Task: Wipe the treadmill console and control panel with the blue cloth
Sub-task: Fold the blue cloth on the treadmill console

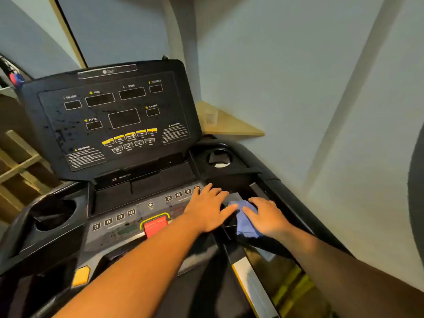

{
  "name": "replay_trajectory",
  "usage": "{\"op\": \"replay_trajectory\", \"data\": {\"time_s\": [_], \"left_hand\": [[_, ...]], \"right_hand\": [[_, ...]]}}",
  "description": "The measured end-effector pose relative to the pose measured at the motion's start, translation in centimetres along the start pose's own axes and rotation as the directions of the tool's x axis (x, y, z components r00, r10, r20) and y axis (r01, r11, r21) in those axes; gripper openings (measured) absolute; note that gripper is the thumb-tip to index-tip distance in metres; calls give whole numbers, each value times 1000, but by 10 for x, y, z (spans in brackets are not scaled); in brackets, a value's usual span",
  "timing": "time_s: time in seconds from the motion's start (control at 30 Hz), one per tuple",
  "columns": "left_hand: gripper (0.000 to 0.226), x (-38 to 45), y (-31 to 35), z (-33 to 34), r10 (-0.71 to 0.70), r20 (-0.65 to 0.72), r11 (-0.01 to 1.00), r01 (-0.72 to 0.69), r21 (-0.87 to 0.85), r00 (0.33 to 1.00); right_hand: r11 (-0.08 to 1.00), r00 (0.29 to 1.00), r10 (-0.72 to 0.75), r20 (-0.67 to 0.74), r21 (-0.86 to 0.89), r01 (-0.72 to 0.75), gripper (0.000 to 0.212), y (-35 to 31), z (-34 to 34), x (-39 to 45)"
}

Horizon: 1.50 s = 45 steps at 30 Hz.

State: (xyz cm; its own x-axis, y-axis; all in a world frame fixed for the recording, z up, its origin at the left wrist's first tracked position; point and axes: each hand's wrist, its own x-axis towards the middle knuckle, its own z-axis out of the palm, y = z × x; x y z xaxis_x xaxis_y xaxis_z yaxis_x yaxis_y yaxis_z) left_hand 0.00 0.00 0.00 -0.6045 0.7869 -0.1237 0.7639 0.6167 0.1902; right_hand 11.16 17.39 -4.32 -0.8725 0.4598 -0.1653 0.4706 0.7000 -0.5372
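Note:
The black treadmill console stands upright ahead, with dark display windows and yellow buttons. Below it lies the grey control panel with number keys and a red stop key. A crumpled blue cloth rests on the right tray of the panel. My right hand presses on the cloth with its fingers curled over it. My left hand lies flat with spread fingers on the panel's right end, its fingertips touching the cloth's left edge.
A cup holder sits at the console's right, another at the left. A wooden corner shelf with a clear cup is behind. The pale wall runs close on the right. Wooden shelving is at the left.

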Motion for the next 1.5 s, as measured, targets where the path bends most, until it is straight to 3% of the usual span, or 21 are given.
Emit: {"op": "replay_trajectory", "data": {"time_s": [0.13,0.33,0.47,0.6,0.73,0.83,0.93,1.03,1.07,1.13,1.2,1.27,1.33,1.43,1.5], "left_hand": [[64,11,19,11,33,65,995,-39,95,997],[45,21,32,17,7,24,997,-9,72,1000],[32,19,36,13,-9,-141,973,-23,-229,990],[28,7,35,-2,-109,-231,804,-51,-593,967],[27,-15,24,-38,-235,-265,639,-57,-767,935],[23,-38,15,-69,-325,-277,519,-74,-852,904],[16,-67,6,-98,-325,-242,413,-94,-906,914],[23,-95,-14,-112,-359,-181,292,-74,-954,916],[21,-103,-23,-111,-400,-202,323,-68,-944,894],[22,-119,-45,-104,-463,-266,506,6,-862,845],[39,-136,-61,-96,-463,-215,591,119,-798,860],[44,-152,-72,-90,-440,-82,523,181,-833,894],[28,-166,-79,-88,-439,-8,434,205,-877,898],[18,-182,-79,-106,-403,-76,368,85,-926,912],[18,-188,-71,-135,-343,-171,261,-81,-962,924]], "right_hand": [[1000,999,-8,32,-1,8,56,7,2,-13],[980,970,-46,-240,176,90,59,13,20,-23],[958,983,-34,-182,273,84,44,2,11,-18],[905,981,44,-187,424,40,33,-14,-5,-15],[807,974,-26,-226,569,154,22,-53,-22,-25],[723,985,-143,-101,669,174,29,-96,-33,-41],[642,960,-275,52,753,143,32,-137,-31,-48],[619,980,-178,91,784,40,23,-167,-17,-42],[587,983,-142,117,810,-12,24,-172,-11,-41],[532,976,-109,187,840,-102,27,-185,-3,-42],[506,967,-76,241,846,-171,30,-199,1,-47],[493,954,-74,292,842,-220,26,-212,0,-56],[476,928,-134,347,844,-247,24,-221,-7,-64],[365,870,-278,408,882,-297,30,-232,-39,-79],[173,844,-416,339,941,-292,35,-237,-65,-85]]}}
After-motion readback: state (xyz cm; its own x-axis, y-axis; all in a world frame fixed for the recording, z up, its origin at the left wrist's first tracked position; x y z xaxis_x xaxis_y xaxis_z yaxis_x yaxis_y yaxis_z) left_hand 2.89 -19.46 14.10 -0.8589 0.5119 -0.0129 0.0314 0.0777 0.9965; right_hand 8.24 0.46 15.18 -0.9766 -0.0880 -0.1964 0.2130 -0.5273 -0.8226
